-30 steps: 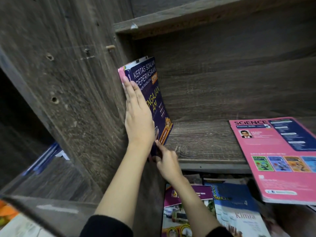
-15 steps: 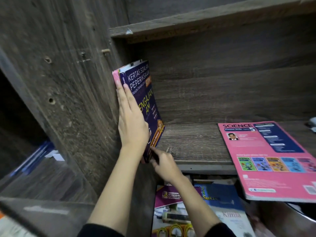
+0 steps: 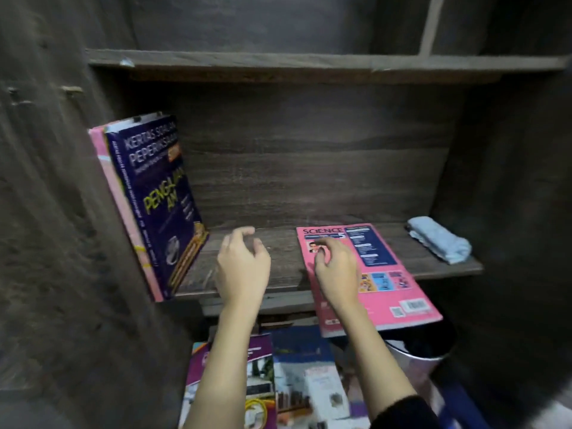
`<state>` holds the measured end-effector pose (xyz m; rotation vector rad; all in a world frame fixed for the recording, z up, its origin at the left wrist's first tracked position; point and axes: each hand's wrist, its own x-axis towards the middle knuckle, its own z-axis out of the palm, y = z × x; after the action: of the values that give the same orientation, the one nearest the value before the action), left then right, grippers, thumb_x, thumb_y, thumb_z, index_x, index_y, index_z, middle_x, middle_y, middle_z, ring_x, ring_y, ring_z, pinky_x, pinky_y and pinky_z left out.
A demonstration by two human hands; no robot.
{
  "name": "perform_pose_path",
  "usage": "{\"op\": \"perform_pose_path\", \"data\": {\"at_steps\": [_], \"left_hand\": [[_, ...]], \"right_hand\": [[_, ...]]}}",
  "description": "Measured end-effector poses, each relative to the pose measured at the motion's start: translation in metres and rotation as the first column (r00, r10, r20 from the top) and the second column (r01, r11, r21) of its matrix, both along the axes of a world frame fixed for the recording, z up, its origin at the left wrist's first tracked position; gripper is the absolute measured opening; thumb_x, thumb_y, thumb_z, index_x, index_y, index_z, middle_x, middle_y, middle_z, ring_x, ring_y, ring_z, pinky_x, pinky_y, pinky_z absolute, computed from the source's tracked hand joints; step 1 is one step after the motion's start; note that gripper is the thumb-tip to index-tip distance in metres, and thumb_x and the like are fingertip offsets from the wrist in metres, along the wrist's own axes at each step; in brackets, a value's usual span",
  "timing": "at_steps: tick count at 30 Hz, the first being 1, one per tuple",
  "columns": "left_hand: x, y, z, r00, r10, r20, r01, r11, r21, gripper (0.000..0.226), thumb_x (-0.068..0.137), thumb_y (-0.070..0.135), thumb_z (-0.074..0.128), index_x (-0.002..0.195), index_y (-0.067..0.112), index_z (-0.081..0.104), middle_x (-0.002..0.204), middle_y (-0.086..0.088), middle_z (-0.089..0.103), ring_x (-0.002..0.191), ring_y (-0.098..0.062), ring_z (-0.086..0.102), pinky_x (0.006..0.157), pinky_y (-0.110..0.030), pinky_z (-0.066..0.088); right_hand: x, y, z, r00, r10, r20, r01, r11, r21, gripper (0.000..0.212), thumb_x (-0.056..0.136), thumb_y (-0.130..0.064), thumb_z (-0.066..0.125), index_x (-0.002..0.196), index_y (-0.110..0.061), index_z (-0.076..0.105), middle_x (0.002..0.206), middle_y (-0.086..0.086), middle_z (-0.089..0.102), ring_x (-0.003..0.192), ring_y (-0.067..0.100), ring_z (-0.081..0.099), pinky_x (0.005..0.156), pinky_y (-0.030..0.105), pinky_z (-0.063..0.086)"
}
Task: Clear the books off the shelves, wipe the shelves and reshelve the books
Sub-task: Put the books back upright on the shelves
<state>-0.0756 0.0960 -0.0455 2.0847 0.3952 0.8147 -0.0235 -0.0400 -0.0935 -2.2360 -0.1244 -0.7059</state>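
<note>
A dark blue exam book (image 3: 154,205) stands upright against the left wall of the wooden shelf (image 3: 278,264), with a pink book (image 3: 123,205) behind it. A pink Science book (image 3: 380,274) lies flat on the shelf, its near end hanging over the front edge. My left hand (image 3: 243,267) hovers over the bare shelf between the books, fingers loosely curled, holding nothing. My right hand (image 3: 335,267) is over the left part of the Science book, fingers curled down onto its cover.
A folded light blue cloth (image 3: 439,243) lies at the shelf's right end. Several books (image 3: 278,382) are piled below the shelf, beside a dark round bin (image 3: 421,345). An upper shelf board (image 3: 278,61) runs overhead.
Both hands have let go of the upright blue book and moved right. The right hand now reaches the pink Science book. The view has swung right and pulled back.
</note>
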Motion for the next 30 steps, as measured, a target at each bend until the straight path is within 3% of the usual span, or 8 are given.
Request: {"op": "perform_pose_path", "data": {"at_steps": [3,6,12,19,23,26,28,30], "left_hand": [[0.006,-0.025,-0.021,0.968,-0.065,-0.244,0.056,0.997,-0.045,0.019,0.091,0.024,0.053,0.107,0.019,0.064,0.111,-0.009,0.066,0.106,-0.030,0.058,0.084,-0.033,0.044],[0.012,-0.043,-0.040,0.884,-0.195,-0.424,0.165,0.980,-0.107,0.021,0.092,0.025,0.052,0.106,0.019,0.066,0.111,-0.008,0.067,0.106,-0.029,0.059,0.084,-0.029,0.044],[0.016,-0.068,-0.065,0.726,-0.370,-0.579,0.296,0.929,-0.223,0.023,0.093,0.025,0.049,0.101,0.011,0.065,0.103,-0.010,0.066,0.097,-0.027,0.059,0.076,-0.027,0.041],[0.019,-0.081,-0.077,0.653,-0.546,-0.524,0.363,0.834,-0.416,0.019,0.096,0.020,0.046,0.105,0.015,0.062,0.107,-0.009,0.067,0.092,-0.024,0.061,0.082,-0.033,0.051],[0.020,-0.076,-0.078,0.690,-0.535,-0.488,0.284,0.820,-0.497,0.013,0.095,0.022,0.048,0.096,0.014,0.057,0.097,-0.009,0.069,0.081,-0.021,0.065,0.063,-0.032,0.056],[0.022,-0.069,-0.076,0.719,-0.508,-0.474,0.240,0.822,-0.516,0.016,0.093,0.027,0.052,0.090,0.013,0.059,0.096,-0.011,0.069,0.084,-0.026,0.067,0.064,-0.035,0.058],[0.023,-0.064,-0.077,0.727,-0.503,-0.467,0.226,0.818,-0.528,0.019,0.093,0.031,0.054,0.085,0.014,0.059,0.094,-0.012,0.070,0.088,-0.030,0.067,0.076,-0.041,0.057],[0.023,-0.059,-0.077,0.728,-0.514,-0.454,0.214,0.799,-0.563,0.014,0.094,0.027,0.052,0.085,0.018,0.056,0.093,-0.010,0.069,0.088,-0.029,0.066,0.082,-0.041,0.055]], "right_hand": [[-0.004,-0.044,-0.001,0.960,-0.251,-0.121,0.237,0.964,-0.119,0.027,0.090,-0.017,0.054,0.112,-0.008,0.067,0.111,0.014,0.067,0.106,0.034,0.057,0.087,0.039,0.041],[-0.003,-0.087,-0.008,0.858,-0.425,-0.289,0.352,0.896,-0.272,0.039,0.092,-0.035,0.052,0.122,-0.009,0.057,0.125,0.014,0.059,0.118,0.034,0.049,0.094,0.040,0.038],[-0.004,-0.133,-0.028,0.662,-0.473,-0.582,0.361,0.881,-0.306,0.075,0.083,-0.062,0.058,0.132,-0.006,0.046,0.138,0.014,0.044,0.128,0.033,0.039,0.102,0.041,0.035],[-0.001,-0.140,-0.031,0.661,-0.369,-0.653,0.386,0.914,-0.125,0.073,0.078,-0.056,0.069,0.128,-0.006,0.050,0.130,0.016,0.049,0.120,0.034,0.048,0.093,0.042,0.044],[0.000,-0.144,-0.030,0.654,-0.285,-0.700,0.386,0.922,-0.015,0.061,0.070,-0.052,0.078,0.108,-0.008,0.059,0.110,0.011,0.062,0.102,0.029,0.061,0.078,0.035,0.048],[0.004,-0.148,-0.032,0.684,-0.101,-0.723,0.371,0.901,0.225,0.040,0.060,-0.037,0.089,0.080,-0.011,0.065,0.082,0.005,0.070,0.080,0.025,0.069,0.077,0.036,0.054],[0.005,-0.149,-0.033,0.680,0.049,-0.731,0.355,0.850,0.388,0.034,0.057,-0.021,0.091,0.079,-0.007,0.069,0.073,0.009,0.072,0.068,0.025,0.071,0.073,0.038,0.058],[0.000,-0.148,-0.028,0.652,0.237,-0.720,0.309,0.785,0.537,0.025,0.069,-0.003,0.082,0.089,0.002,0.067,0.064,0.011,0.071,0.054,0.022,0.069,0.053,0.030,0.057]]}}
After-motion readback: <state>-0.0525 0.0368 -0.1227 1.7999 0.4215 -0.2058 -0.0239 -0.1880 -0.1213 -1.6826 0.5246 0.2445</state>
